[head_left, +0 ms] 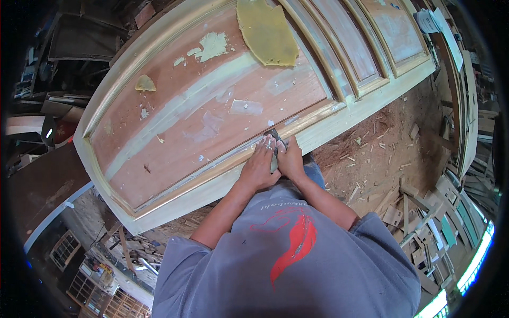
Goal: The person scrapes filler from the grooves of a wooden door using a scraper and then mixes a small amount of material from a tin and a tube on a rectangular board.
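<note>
Big panelled wooden door [212, 106] is laid flat, heavy and stiff. Against its near moulding a small dark scraper [275, 139] is pinched, rigid-looking, best held low by left hand [258, 168] and right hand [291, 159], fingers curled tight.

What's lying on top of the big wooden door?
On the door lie a yellow sheet and pale filler patches. Both hands cover a small dark tool.
</note>
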Tool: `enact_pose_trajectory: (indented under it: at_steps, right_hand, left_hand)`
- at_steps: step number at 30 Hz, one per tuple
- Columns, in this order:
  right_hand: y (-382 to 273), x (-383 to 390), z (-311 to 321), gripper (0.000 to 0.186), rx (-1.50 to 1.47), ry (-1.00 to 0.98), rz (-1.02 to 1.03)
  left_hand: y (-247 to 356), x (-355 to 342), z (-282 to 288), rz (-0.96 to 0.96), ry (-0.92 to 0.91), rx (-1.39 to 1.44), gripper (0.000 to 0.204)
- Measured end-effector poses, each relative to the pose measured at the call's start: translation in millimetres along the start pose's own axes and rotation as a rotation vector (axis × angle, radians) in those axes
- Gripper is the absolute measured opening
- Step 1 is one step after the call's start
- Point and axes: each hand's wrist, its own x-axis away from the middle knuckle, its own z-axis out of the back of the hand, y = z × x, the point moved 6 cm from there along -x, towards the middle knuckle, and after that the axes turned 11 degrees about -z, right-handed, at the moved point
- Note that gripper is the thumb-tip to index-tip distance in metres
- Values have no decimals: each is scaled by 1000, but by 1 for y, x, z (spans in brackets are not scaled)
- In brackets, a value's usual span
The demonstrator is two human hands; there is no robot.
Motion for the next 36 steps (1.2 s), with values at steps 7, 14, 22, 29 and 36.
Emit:
enact_pose_trajectory:
  at_steps: [7,14,22,29,36]
  right_hand:
    - [11,-10,0,30,0,-27,86]
    - [7,-7,5,30,-128,-80,109]
    - [12,-7,8,30,-166,-97,105]
    - [9,-2,13,29,-51,-47,29]
    - [34,-9,2,29,-200,-61,93]
  left_hand:
    - [2,1,2,-5,39,-13,98]
    - [-13,20,31,-76,273,-14,74]
    - [-45,-3,52,-26,398,-272,29]
    - [-46,-31,41,-106,325,-390,19]
    - [-42,-35,43,-133,317,-461,18]
